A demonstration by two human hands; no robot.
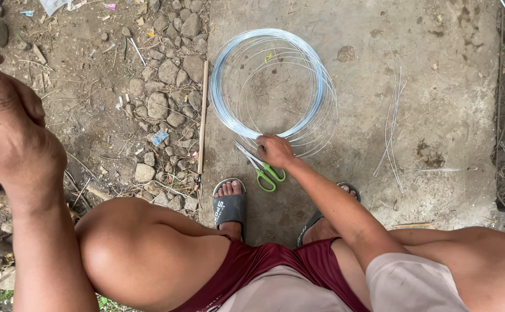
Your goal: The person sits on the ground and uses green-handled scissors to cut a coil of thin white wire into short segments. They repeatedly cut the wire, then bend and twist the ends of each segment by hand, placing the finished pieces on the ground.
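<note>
My right hand (275, 151) reaches down to the concrete slab (437, 115). It rests with bent fingers where the near edge of a coil of thin silvery wire (322, 86) meets a pair of scissors with green handles (267, 176). The fingers hide whether they grip the wire or the scissors. The scissor blades point up and left from under the hand. My left hand (7, 124) is raised close to the camera at the left, its back toward me. Its fingers are curled shut and nothing shows in them.
Several cut lengths of wire (392, 124) lie to the right of the coil. A thin wooden stick (203, 115) lies along the slab's left edge, beside stones and dirt (160, 104). My feet in dark sandals (229, 205) stand just below the scissors, with my knees below them.
</note>
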